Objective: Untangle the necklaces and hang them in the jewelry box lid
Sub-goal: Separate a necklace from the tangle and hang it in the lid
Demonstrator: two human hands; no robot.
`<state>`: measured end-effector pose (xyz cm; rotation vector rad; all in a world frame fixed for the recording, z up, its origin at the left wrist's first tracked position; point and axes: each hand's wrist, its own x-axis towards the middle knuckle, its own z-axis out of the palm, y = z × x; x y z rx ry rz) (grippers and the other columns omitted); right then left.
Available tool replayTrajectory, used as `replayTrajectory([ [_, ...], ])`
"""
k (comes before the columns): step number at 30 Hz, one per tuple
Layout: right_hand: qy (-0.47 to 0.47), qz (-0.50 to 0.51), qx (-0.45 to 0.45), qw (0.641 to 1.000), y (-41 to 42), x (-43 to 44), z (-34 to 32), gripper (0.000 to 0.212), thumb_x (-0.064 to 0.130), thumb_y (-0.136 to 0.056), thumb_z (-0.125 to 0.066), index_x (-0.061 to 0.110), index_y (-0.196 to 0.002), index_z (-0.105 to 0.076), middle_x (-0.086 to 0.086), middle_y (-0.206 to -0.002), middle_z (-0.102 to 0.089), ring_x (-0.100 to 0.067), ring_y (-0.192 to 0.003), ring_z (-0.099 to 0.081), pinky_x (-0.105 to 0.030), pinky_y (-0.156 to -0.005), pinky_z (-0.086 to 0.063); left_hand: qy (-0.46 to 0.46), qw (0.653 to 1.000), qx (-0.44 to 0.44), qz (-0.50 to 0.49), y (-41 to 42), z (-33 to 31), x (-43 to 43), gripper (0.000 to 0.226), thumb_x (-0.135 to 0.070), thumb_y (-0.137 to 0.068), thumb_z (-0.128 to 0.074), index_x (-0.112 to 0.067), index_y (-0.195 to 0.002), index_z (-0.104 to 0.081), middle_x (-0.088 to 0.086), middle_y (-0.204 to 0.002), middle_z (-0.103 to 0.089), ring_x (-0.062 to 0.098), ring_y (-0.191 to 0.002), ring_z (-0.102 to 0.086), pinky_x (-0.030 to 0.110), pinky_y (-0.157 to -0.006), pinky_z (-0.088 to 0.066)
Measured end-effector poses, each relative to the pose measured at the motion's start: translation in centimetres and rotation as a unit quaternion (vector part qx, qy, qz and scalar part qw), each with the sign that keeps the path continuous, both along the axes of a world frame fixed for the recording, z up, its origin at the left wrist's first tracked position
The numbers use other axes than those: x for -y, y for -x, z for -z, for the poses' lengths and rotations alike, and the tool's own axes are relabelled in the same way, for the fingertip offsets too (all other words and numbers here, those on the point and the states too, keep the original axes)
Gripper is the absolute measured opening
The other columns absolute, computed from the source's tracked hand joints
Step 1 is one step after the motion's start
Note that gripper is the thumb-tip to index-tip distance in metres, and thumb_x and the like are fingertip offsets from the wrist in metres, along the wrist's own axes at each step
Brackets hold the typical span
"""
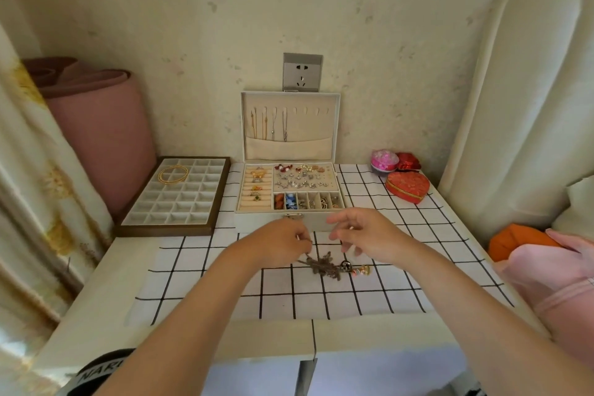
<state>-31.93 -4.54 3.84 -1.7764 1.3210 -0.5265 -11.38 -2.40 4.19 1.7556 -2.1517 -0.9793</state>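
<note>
A dark tangle of necklaces [324, 265] lies on the checked cloth [225, 296], with a small charm cluster [358, 269] at its right end. My left hand [283, 243] pinches a strand at the tangle's upper left. My right hand [363, 233] hovers just above and right of the tangle, fingers apart; a thin chain may run between the hands, too fine to tell. Behind stands the open jewelry box [289, 193]. Its upright lid [290, 125] has several necklaces [268, 125] hanging from hooks on the left, ends tucked in the pocket.
A brown compartment tray [175, 196] with a gold bangle [173, 174] sits left of the box. At the right rear are a red heart-shaped box [407, 186], a pink ball [384, 160] and a red bow. A wall socket [302, 72] is above the lid.
</note>
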Motion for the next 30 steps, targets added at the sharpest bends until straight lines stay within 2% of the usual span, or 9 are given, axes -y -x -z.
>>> replayTrajectory([
  [4, -0.010, -0.093, -0.159, 0.983, 0.0, 1.1, 0.9, 0.016, 0.018, -0.089, -0.072, 0.028, -0.100, -0.077, 0.014, -0.095, -0.071, -0.003, -0.076, -0.065, -0.015, -0.068, -0.049, -0.027, 0.982, 0.186, 0.003, -1.6, -0.3, 0.4, 0.023, -0.028, -0.096, -0.055, -0.015, -0.106, -0.071, 0.002, -0.104, -0.068, 0.019, -0.099, -0.061, 0.031, -0.086, -0.050],
  [7, -0.017, -0.128, -0.182, 0.975, -0.8, 0.8, 1.5, 0.016, 0.022, -0.083, -0.078, 0.030, -0.097, -0.078, 0.019, -0.091, -0.070, -0.001, -0.086, -0.065, -0.016, -0.074, -0.047, -0.051, 0.957, 0.285, -0.003, -2.8, 0.0, 0.5, 0.028, -0.031, -0.092, -0.061, -0.012, -0.111, -0.070, 0.001, -0.099, -0.067, 0.019, -0.095, -0.063, 0.031, -0.086, -0.053],
  [9, -0.005, -0.133, -0.184, 0.974, -1.2, 0.6, 1.8, 0.016, 0.022, -0.081, -0.079, 0.029, -0.096, -0.079, 0.019, -0.088, -0.069, 0.001, -0.085, -0.064, -0.016, -0.073, -0.046, -0.026, 0.952, 0.305, -0.020, -2.9, -0.1, 0.3, 0.031, -0.033, -0.090, -0.065, -0.015, -0.115, -0.068, -0.002, -0.100, -0.063, 0.018, -0.094, -0.061, 0.031, -0.084, -0.054],
  [13, 0.011, -0.151, -0.178, 0.972, -1.4, 0.6, 2.0, 0.008, 0.022, -0.081, -0.078, 0.027, -0.087, -0.078, 0.017, -0.081, -0.069, 0.002, -0.078, -0.062, -0.015, -0.068, -0.043, 0.103, 0.969, 0.224, -0.017, -1.6, -0.6, -0.6, 0.032, -0.027, -0.092, -0.064, -0.027, -0.124, -0.063, -0.005, -0.125, -0.055, 0.017, -0.111, -0.057, 0.032, -0.092, -0.050],
  [16, 0.008, -0.137, -0.137, 0.981, -1.1, 0.9, 1.9, 0.012, 0.019, -0.083, -0.076, 0.031, -0.080, -0.074, 0.013, -0.077, -0.070, 0.000, -0.072, -0.063, -0.019, -0.069, -0.048, 0.064, 0.991, 0.111, 0.027, 0.2, 0.1, -1.2, 0.028, -0.029, -0.088, -0.070, -0.032, -0.115, -0.068, -0.015, -0.111, -0.062, 0.008, -0.101, -0.057, 0.028, -0.091, -0.049],
  [19, -0.020, -0.084, -0.018, 0.996, -0.6, 1.4, 1.6, 0.016, 0.008, -0.087, -0.071, 0.024, -0.087, -0.076, 0.003, -0.082, -0.076, -0.009, -0.075, -0.070, -0.025, -0.077, -0.057, 0.038, 0.996, 0.074, 0.038, 1.2, 1.5, -0.8, 0.025, -0.030, -0.086, -0.072, -0.031, -0.110, -0.071, -0.018, -0.095, -0.061, 0.005, -0.092, -0.058, 0.024, -0.085, -0.050],
  [23, -0.060, -0.014, 0.110, 0.992, -0.1, 1.6, 1.2, 0.021, 0.000, -0.094, -0.061, 0.015, -0.096, -0.075, -0.011, -0.088, -0.076, -0.025, -0.084, -0.074, -0.038, -0.087, -0.059, 0.052, 0.999, 0.017, -0.002, 0.6, 2.0, 0.0, 0.015, -0.024, -0.090, -0.069, -0.026, -0.103, -0.075, -0.013, -0.094, -0.069, 0.004, -0.088, -0.063, 0.021, -0.084, -0.050],
  [26, -0.080, 0.001, 0.138, 0.987, 0.2, 1.9, 1.0, 0.032, -0.003, -0.094, -0.050, 0.012, -0.097, -0.078, -0.009, -0.074, -0.068, -0.022, -0.069, -0.067, -0.038, -0.075, -0.058, 0.043, 0.999, -0.009, -0.025, -0.4, 1.8, 0.3, 0.014, -0.020, -0.094, -0.064, -0.027, -0.099, -0.075, -0.011, -0.096, -0.069, 0.005, -0.089, -0.062, 0.022, -0.084, -0.050],
  [30, -0.063, 0.005, 0.072, 0.995, 0.3, 2.4, 0.9, 0.037, 0.004, -0.093, -0.046, 0.018, -0.090, -0.081, -0.008, -0.068, -0.058, -0.018, -0.059, -0.055, -0.030, -0.059, -0.047, 0.030, 0.997, -0.036, -0.056, -1.9, 1.7, 0.4, 0.015, -0.018, -0.095, -0.061, -0.027, -0.093, -0.073, -0.009, -0.092, -0.068, 0.005, -0.081, -0.060, 0.016, -0.069, -0.046],
])
